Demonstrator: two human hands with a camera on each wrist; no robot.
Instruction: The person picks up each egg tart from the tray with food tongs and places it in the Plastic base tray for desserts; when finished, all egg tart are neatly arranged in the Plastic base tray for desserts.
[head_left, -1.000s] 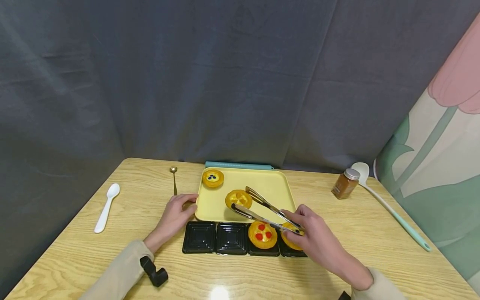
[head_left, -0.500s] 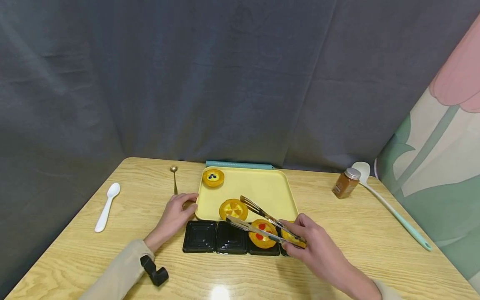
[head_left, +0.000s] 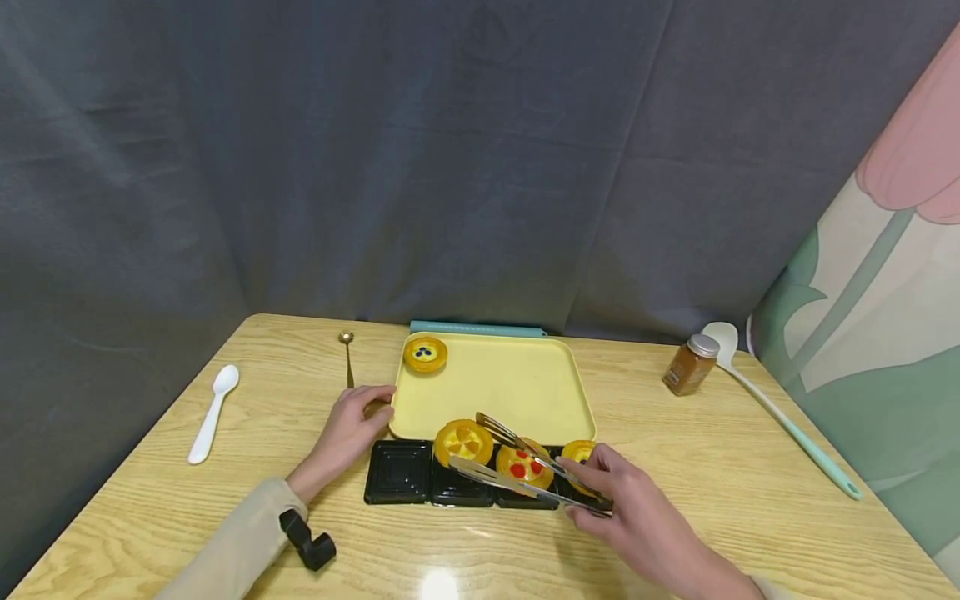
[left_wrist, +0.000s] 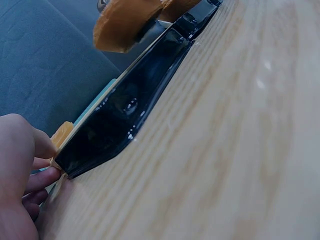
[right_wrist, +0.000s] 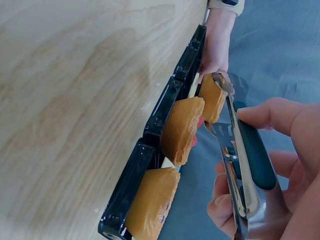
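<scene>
The right hand (head_left: 630, 508) grips metal tongs (right_wrist: 256, 155), its thumb on a dark green handle pad. The tongs' long axis runs leftward and a little away from the grip, the 2 tips pointing left. Between those tips is an orange-topped tart (head_left: 462, 442), topping up, over the 2nd compartment from the left of the black tray (head_left: 397, 471). That tray lies lengthwise across, with a blueberry tart (head_left: 577, 451) just beside the grip and a strawberry-topped tart (head_left: 516, 468) under the tongs.

Beyond the grip is the yellow tray (head_left: 525, 375); the left hand (head_left: 351, 423) touches its left rim, though whether it pinches cannot be told. Another blueberry tart (head_left: 425, 354) sits in its far left corner. Right of and beyond the grip stands a silver-lidded jar (head_left: 690, 365), its label too small to read. Farthest, a teal bar (head_left: 480, 329) bears unreadable marks.
</scene>
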